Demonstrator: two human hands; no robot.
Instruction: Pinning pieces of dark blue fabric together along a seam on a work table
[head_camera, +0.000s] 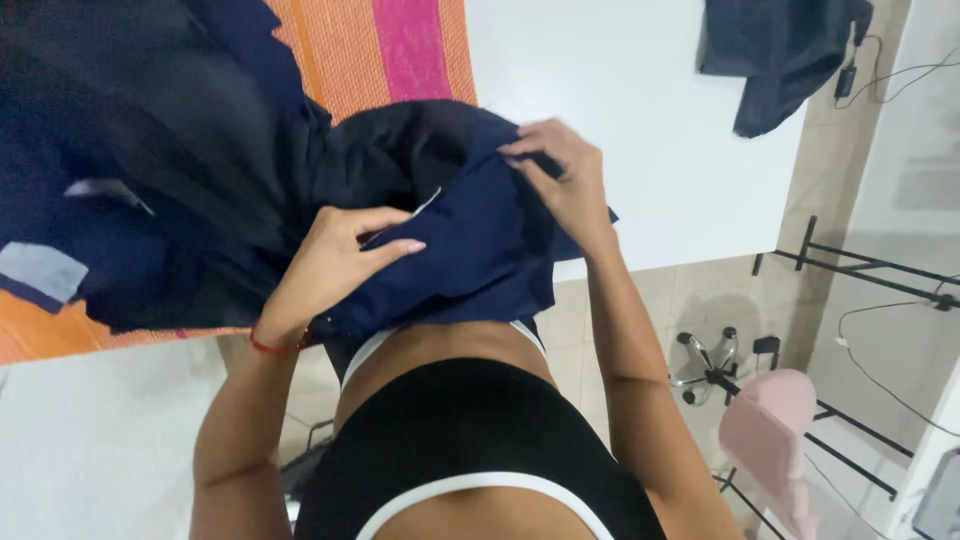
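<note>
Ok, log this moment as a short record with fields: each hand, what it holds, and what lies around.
left hand: left hand pinches an edge of the navy garment
right hand: right hand grips the same garment's upper fold
garment state: bunched, lifted off the white table
beside it: pile of dark clothes on an orange and pink striped cloth
far corner: another dark garment
floor: pink chair

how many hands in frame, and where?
2. Left hand grips the navy garment at its near left edge; right hand pinches its upper right edge. No others visible.
</note>
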